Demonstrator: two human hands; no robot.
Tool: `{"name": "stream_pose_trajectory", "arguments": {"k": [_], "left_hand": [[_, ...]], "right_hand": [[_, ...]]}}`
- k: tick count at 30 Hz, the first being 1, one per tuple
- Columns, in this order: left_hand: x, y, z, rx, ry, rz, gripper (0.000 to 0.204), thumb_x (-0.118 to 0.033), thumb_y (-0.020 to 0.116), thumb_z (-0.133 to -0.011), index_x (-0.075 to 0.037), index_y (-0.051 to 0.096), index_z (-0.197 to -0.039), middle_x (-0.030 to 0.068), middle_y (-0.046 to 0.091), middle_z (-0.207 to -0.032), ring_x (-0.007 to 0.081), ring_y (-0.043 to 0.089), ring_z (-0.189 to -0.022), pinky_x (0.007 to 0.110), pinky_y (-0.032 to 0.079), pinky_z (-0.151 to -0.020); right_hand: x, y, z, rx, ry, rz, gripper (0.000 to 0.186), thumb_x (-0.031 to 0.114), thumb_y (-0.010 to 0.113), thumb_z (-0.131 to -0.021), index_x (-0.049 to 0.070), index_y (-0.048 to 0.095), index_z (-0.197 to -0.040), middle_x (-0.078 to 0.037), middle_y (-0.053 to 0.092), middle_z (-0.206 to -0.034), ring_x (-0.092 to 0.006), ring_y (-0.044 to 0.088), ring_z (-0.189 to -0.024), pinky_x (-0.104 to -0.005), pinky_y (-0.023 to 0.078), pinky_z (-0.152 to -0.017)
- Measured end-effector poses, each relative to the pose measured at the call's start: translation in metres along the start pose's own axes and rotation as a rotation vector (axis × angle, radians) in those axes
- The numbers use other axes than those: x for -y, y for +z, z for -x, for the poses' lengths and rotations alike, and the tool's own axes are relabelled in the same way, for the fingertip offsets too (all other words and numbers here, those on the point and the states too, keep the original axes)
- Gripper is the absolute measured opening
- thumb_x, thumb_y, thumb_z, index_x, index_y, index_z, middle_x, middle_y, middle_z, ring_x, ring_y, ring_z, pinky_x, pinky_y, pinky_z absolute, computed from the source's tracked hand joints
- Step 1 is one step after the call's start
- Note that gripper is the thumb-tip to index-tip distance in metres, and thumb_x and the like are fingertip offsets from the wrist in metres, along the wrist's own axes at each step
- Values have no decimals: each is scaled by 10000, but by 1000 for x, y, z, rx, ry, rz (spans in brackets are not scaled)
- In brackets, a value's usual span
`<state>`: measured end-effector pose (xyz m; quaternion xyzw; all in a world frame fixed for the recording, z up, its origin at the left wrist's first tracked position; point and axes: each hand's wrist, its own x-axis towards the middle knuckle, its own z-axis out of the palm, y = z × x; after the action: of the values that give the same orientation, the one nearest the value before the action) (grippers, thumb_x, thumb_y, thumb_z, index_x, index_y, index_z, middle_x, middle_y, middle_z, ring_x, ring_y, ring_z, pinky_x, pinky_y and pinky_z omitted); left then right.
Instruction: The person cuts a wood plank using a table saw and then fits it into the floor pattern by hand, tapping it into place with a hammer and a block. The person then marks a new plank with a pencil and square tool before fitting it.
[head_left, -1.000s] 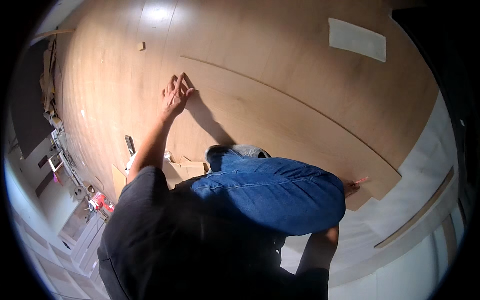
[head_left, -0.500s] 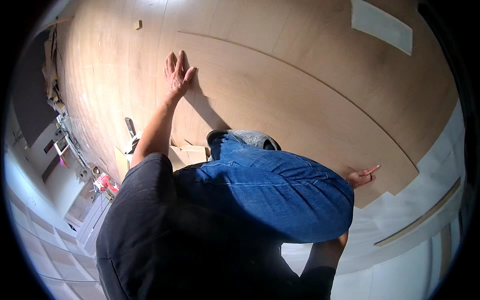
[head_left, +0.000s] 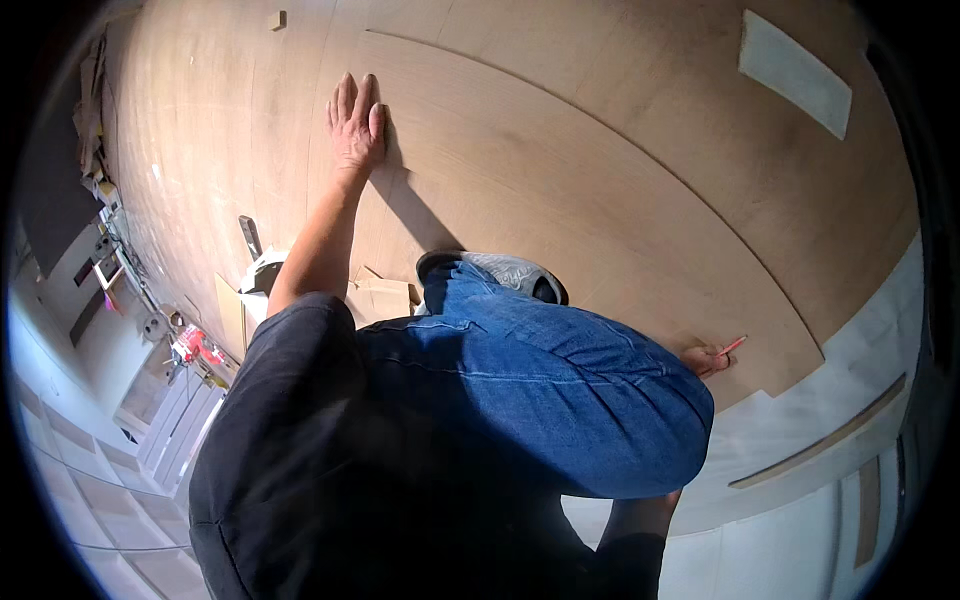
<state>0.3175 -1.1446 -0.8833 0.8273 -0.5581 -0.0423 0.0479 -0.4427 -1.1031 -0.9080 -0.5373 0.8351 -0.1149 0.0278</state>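
My left hand [head_left: 355, 125] lies open, palm down, near the upper left end of a long pale wood plank [head_left: 560, 230] on the wood floor. My right hand [head_left: 705, 362] is beyond my bent knee at the plank's lower right end, closed on a red pencil [head_left: 732, 346] whose end points up and right. My jeans [head_left: 540, 400] and a grey shoe [head_left: 500, 270] hide part of the plank and my right forearm.
A small wood block [head_left: 277, 20] and a white sheet [head_left: 795, 75] lie farther off. Left are wood offcuts [head_left: 92, 110], a dark-handled tool [head_left: 250, 236], cardboard [head_left: 380, 298] and a red power tool [head_left: 192, 345]. A narrow strip [head_left: 820, 435] lies on the pale surface at right.
In the picture my left hand has moved upward and now lies flatter. My right hand and pencil shifted right, then slightly down. The floor has shifted in view as the head moved.
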Motion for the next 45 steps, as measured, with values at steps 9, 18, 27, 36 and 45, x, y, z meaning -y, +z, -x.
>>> {"name": "stream_pose_trajectory", "arguments": {"k": [9,18,27,36,45], "left_hand": [[12,2,-3,-30,-8,63,526,-380,356,-1030,-169,440,-1504,211,308,-1580,400,317,-1436,502,255,-1159],[7,2,-7,-47,-29,96,488,-346,389,-1028,-176,481,-1476,209,336,-1563,391,356,-1414,494,286,-1148],[7,2,-6,-76,-3,86,488,-353,372,-1042,-150,484,-1472,212,352,-1554,395,350,-1418,497,277,-1145],[6,2,-11,-45,13,144,482,-302,427,-1031,-144,461,-1485,220,331,-1558,413,349,-1415,505,291,-1144],[11,-4,-6,-48,19,169,483,-264,444,-1020,-111,460,-1477,240,337,-1545,424,362,-1394,498,301,-1143]], "right_hand": [[12,0,7,-49,202,-370,222,171,418,-967,-43,449,-921,-187,481,-888,-340,469,-793,-422,423,-735],[9,6,7,-82,94,14,151,96,458,-965,-53,470,-948,-201,506,-852,-382,518,-766,-476,422,-682],[16,3,4,-17,200,-188,197,141,432,-949,-43,470,-890,-185,504,-811,-361,534,-755,-448,429,-657],[-22,19,10,-131,202,-211,175,179,415,-941,9,438,-909,-98,475,-788,-243,516,-728,-388,424,-617],[-23,21,8,-105,131,-147,170,94,404,-913,-68,453,-921,-151,492,-854,-304,488,-736,-416,449,-708]]}}
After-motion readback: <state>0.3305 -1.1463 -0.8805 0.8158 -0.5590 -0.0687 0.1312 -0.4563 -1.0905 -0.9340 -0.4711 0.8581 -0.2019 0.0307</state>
